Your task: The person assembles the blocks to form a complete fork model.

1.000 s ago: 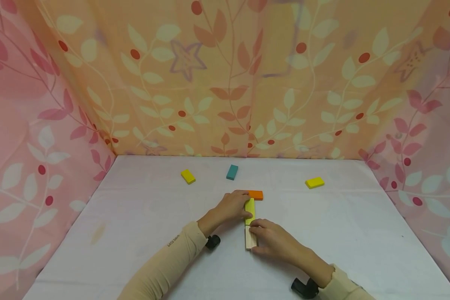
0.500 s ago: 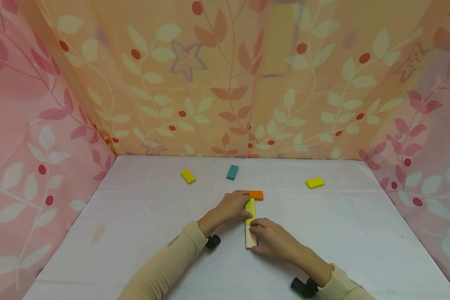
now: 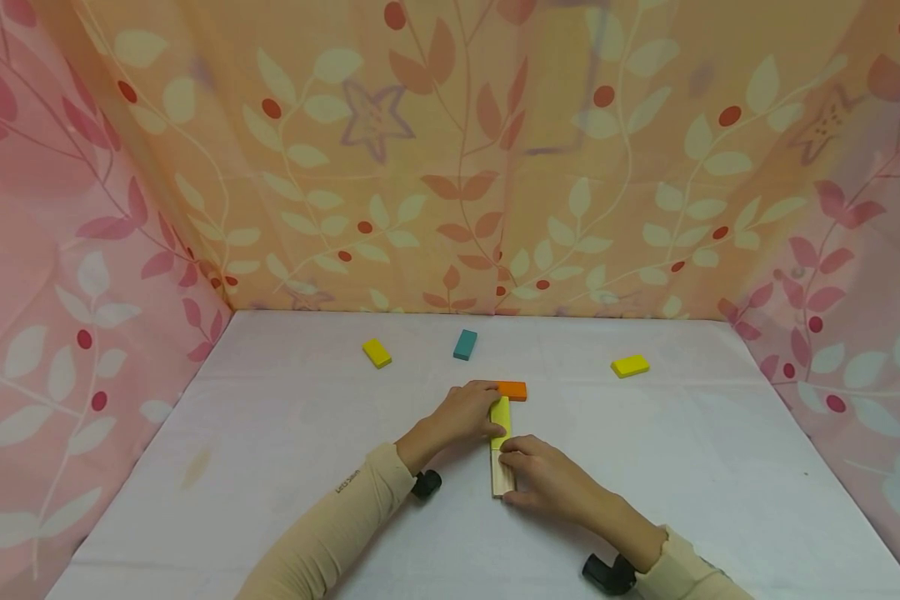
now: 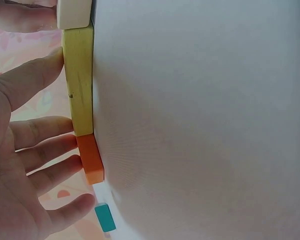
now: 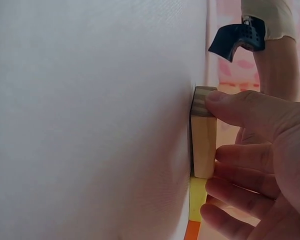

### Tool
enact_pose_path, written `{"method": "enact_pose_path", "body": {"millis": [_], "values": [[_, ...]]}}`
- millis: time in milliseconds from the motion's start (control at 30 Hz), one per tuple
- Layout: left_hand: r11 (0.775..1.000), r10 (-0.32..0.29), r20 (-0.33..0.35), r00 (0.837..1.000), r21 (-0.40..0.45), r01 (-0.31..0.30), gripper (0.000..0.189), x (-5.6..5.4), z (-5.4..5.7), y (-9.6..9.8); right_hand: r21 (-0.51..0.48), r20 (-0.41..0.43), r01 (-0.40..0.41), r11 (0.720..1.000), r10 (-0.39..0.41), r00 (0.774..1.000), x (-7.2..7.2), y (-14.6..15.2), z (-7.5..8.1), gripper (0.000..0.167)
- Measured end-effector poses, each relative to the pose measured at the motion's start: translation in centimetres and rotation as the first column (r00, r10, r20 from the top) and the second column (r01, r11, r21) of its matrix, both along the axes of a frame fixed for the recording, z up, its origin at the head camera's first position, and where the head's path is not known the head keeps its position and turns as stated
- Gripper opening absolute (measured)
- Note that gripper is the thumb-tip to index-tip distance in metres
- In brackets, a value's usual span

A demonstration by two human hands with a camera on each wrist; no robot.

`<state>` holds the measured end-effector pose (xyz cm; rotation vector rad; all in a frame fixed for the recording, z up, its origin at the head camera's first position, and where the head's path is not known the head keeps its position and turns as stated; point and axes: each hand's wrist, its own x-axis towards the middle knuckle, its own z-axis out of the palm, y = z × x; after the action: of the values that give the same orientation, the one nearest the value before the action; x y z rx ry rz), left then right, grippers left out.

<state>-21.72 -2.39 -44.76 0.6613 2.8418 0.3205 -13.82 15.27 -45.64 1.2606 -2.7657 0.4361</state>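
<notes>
A pale yellow block (image 3: 501, 410) lies lengthwise in the middle of the white table, its far end against an orange block (image 3: 513, 391) set crosswise. My left hand (image 3: 461, 413) rests on these two; in the left wrist view its thumb and index finger touch the yellow block (image 4: 80, 80), and other fingertips reach the orange block (image 4: 91, 160). A plain wooden block (image 3: 501, 477) meets the yellow one's near end. My right hand (image 3: 558, 482) holds it, thumb on the near end of the wooden block (image 5: 204, 145) and fingers toward its far end.
Beyond the hands lie a teal block (image 3: 465, 344), a yellow block (image 3: 377, 353) to the left and another yellow block (image 3: 630, 366) to the right. Patterned curtains (image 3: 457, 167) enclose the white table (image 3: 217, 517) at the back and sides. Each wrist carries a black camera mount (image 3: 610, 575).
Almost everything is still. The small gap between the wooden block and the yellow block has closed as the right hand nudged the wooden block slightly forward.
</notes>
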Motion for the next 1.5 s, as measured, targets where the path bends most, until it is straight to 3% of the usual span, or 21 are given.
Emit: {"method": "enact_pose_path", "body": {"millis": [900,1500], "values": [[1.000,0.003,0.018,1.000,0.001,-0.003,0.061,-0.19,-0.12,0.06,-0.037,-0.026,-0.023,0.999,0.022,0.999,-0.01,0.22,-0.68,0.040],[0.997,0.023,0.033,0.999,0.068,-0.026,0.064,-0.47,-0.50,-0.23,-0.024,-0.020,-0.015,1.000,0.015,1.000,0.00,0.25,-0.64,0.041]]}}
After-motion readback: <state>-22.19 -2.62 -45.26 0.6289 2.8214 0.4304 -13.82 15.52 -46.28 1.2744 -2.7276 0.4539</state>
